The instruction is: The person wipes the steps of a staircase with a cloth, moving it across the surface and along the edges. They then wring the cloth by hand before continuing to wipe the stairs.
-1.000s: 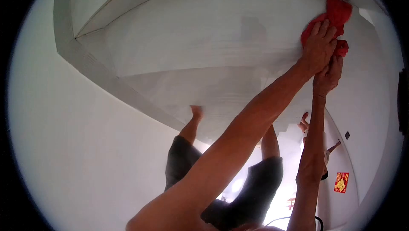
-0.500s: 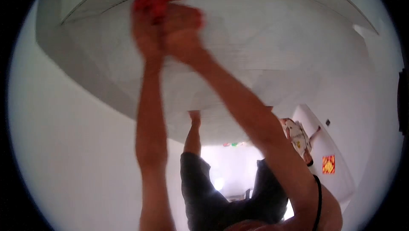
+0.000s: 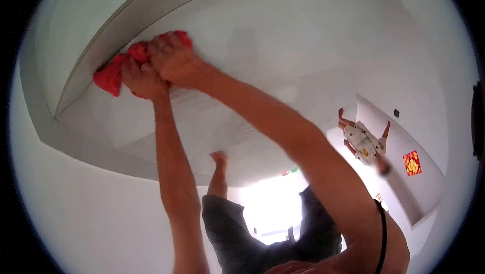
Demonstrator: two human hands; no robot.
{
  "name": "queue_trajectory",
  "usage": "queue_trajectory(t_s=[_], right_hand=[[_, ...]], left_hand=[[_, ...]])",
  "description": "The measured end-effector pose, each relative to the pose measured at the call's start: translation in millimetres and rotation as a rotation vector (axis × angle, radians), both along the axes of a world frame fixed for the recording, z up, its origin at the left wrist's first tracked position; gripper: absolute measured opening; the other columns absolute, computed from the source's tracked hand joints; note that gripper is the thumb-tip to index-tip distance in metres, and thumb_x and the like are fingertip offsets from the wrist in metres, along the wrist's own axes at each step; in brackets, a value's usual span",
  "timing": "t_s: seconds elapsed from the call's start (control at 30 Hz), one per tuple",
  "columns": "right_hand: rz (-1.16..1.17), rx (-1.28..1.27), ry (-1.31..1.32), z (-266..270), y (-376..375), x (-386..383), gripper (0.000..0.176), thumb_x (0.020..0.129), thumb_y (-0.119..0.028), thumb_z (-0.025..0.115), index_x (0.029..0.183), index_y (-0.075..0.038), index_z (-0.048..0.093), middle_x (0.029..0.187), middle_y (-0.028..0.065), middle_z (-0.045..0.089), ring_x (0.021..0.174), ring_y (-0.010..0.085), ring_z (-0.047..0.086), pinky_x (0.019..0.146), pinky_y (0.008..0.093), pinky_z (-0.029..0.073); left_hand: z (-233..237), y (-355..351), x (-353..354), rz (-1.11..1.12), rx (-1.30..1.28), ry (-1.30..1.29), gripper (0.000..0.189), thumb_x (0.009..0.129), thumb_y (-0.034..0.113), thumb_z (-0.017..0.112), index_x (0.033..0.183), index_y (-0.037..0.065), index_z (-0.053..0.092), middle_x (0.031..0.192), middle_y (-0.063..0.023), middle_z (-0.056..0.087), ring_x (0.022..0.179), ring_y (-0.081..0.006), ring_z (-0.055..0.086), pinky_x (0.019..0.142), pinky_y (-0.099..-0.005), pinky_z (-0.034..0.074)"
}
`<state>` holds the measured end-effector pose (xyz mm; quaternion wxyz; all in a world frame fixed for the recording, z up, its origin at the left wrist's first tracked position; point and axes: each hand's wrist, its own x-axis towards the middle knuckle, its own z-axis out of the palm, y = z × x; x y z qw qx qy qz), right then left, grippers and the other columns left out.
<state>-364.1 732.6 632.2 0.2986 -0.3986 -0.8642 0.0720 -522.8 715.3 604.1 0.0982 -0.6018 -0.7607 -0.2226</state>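
A bunched red cloth (image 3: 108, 77) lies on the pale grey floor (image 3: 262, 36), against the foot of the wall at upper left. My left hand (image 3: 144, 79) presses on its middle, fingers curled into the fabric. Right beside it, slightly higher and touching, my right hand (image 3: 174, 61) grips the cloth's right part. Both palms face down and hide some of the fabric. My arms stretch out straight from the bottom of the view.
A skirting board (image 3: 118, 26) curves along the floor's edge. Behind me, my bare foot (image 3: 219, 157) and dark shorts (image 3: 225, 223) show. Farther back is another person (image 3: 364, 140) in patterned white clothing, near a red and gold poster (image 3: 411, 163) on the wall.
Both hands have moved left with the red cloth, along the skirting board, and it now spreads wider. My view has turned, and the other person shows more fully.
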Motion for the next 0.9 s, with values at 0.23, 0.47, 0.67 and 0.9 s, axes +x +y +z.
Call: queue_trajectory(t_s=[0.23, 0.47, 0.67, 0.9], right_hand=[[-0.243, 0.08, 0.01, 9.6, 29.9, 292.9, 0.029, 0.077, -0.016, 0.063, 0.103, -0.004, 0.068, 0.109, 0.0142, 0.066, 0.108, 0.0335, 0.061, 0.097, 0.0489, 0.046], [-0.597, -0.283, -0.073, 20.2, -22.8, 457.5, 0.03, 0.082, -0.004, 0.056, 0.111, -0.004, 0.066, 0.113, 0.0208, 0.065, 0.101, 0.0414, 0.062, 0.089, 0.0483, 0.05], [-0.805, -0.239, -0.012, 28.7, -50.0, 413.4, 0.032, 0.09, -0.009, 0.058, 0.12, -0.002, 0.065, 0.124, 0.0177, 0.063, 0.111, 0.0399, 0.06, 0.093, 0.047, 0.05], [-0.658, -0.16, -0.068, 19.3, -79.1, 266.5, 0.034, 0.091, -0.011, 0.059, 0.124, -0.002, 0.065, 0.122, 0.0158, 0.064, 0.112, 0.0368, 0.059, 0.095, 0.0482, 0.049]], left_hand=[[2.0, 77.0, 315.6, -0.279, 0.144, -0.137, 0.035, 0.083, 0.028, 0.056, 0.095, -0.003, 0.067, 0.101, -0.022, 0.066, 0.091, -0.045, 0.06, 0.075, -0.054, 0.048], [-4.5, 86.0, 519.7, -0.783, 0.247, -0.55, 0.029, 0.063, 0.028, 0.073, 0.083, 0.008, 0.071, 0.094, -0.0116, 0.066, 0.091, -0.0341, 0.062, 0.082, -0.0486, 0.048], [22.8, 63.7, 500.4, -0.979, 0.041, -0.435, 0.033, 0.081, 0.023, 0.066, 0.109, 0.01, 0.077, 0.125, -0.0126, 0.065, 0.124, -0.0355, 0.054, 0.11, -0.052, 0.037], [20.1, 13.4, 321.2, -0.795, 0.007, -0.456, 0.035, 0.086, 0.021, 0.064, 0.119, 0.014, 0.073, 0.127, -0.0095, 0.064, 0.13, -0.0356, 0.05, 0.114, -0.0541, 0.035]])
